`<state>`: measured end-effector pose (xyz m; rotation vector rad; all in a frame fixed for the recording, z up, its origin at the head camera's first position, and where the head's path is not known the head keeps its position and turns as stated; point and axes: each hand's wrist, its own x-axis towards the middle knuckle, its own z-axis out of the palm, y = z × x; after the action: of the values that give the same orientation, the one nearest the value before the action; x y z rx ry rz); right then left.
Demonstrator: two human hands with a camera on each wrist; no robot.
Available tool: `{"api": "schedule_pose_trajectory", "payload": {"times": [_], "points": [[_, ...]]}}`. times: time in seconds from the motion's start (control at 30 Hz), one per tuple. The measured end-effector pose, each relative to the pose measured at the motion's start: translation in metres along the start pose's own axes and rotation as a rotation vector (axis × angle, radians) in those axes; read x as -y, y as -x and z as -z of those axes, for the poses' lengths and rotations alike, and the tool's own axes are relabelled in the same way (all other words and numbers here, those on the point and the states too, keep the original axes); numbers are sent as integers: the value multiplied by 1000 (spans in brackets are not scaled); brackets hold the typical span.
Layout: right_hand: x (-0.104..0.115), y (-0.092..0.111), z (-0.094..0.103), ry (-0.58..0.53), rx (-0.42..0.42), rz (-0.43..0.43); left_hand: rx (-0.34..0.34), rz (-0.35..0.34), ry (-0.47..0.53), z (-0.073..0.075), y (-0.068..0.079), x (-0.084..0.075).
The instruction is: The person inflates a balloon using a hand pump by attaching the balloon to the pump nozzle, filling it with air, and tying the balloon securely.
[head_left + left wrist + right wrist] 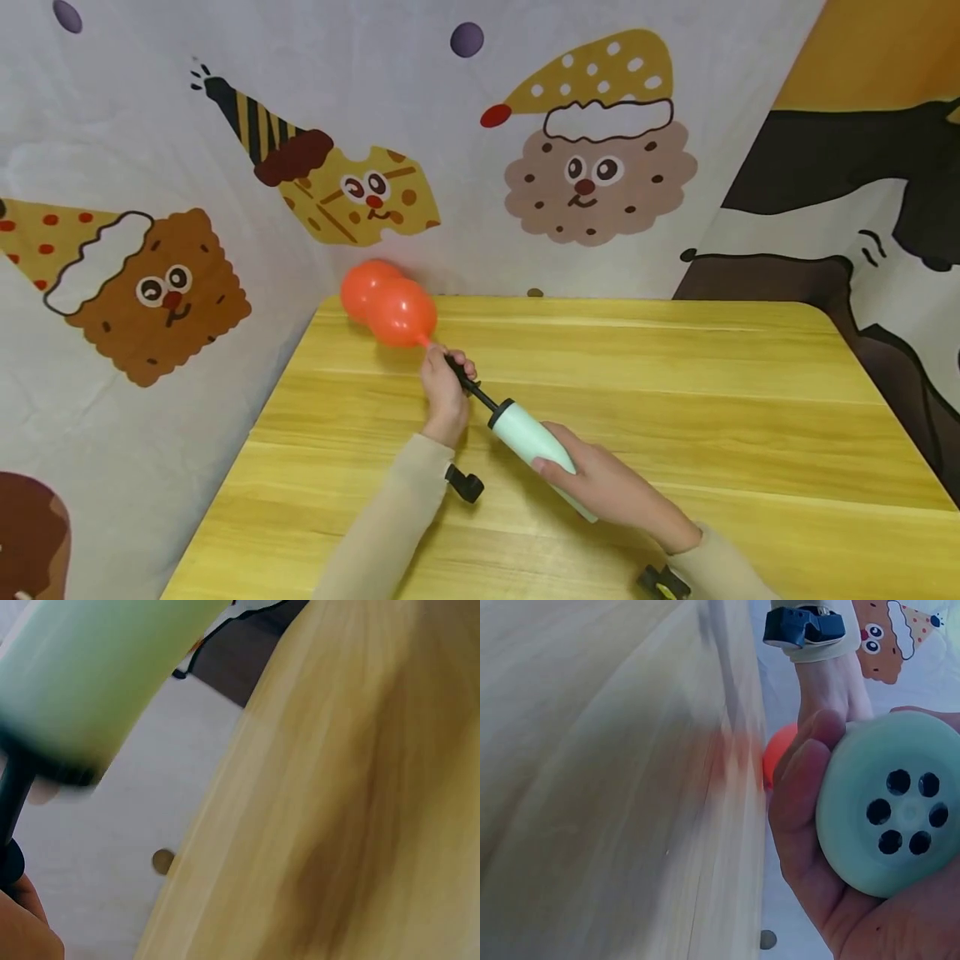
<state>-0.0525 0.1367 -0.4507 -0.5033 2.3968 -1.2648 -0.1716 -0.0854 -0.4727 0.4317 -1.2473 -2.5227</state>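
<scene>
My right hand (pixel 600 479) grips the mint-green barrel of a balloon pump (pixel 528 433), fingers and thumb wrapped round it. In the right wrist view, the pump's round end (pixel 911 814) with several dark holes faces the camera. A black rod runs from the barrel's other end to my left hand (pixel 446 387), which holds the pump's black end piece at the neck of an orange-red balloon (pixel 402 312). The balloon is inflated and shows two round lobes just beyond the left fingers. In the left wrist view the barrel (pixel 97 667) is blurred and hides part of the scene.
The wood-grain table (pixel 712 400) spreads under both hands, its far edge meeting a white wall cloth (pixel 465 167) printed with cartoon biscuits. Black wrist mounts (pixel 465 483) sit at both cuffs. The balloon lies near the table's back left corner.
</scene>
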Motion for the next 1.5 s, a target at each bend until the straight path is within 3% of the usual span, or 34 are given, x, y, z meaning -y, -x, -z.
{"api": "schedule_pose_trajectory", "payload": {"times": [0.23, 0.43, 0.57, 0.8, 0.97, 1.27, 1.5], "points": [[1, -22, -5, -21, -25, 6, 63, 27, -27, -5, 14, 15], [1, -23, -8, -40, -40, -5, 92, -1, -58, -7, 10, 11], [2, -15, -5, -43, -49, -9, 99, -13, -49, -7, 1, 1], [-1, 18, 9, -9, 8, 0, 18, -69, 0, 2, -20, -21], [-5, 27, 11, 32, 0, 33, -8, -69, 20, 6, -26, -25], [-5, 12, -1, 53, -34, 12, 6, -26, -1, 1, -11, -10], [0, -12, -7, 3, -52, 13, 79, 12, -46, -7, 9, 5]]}}
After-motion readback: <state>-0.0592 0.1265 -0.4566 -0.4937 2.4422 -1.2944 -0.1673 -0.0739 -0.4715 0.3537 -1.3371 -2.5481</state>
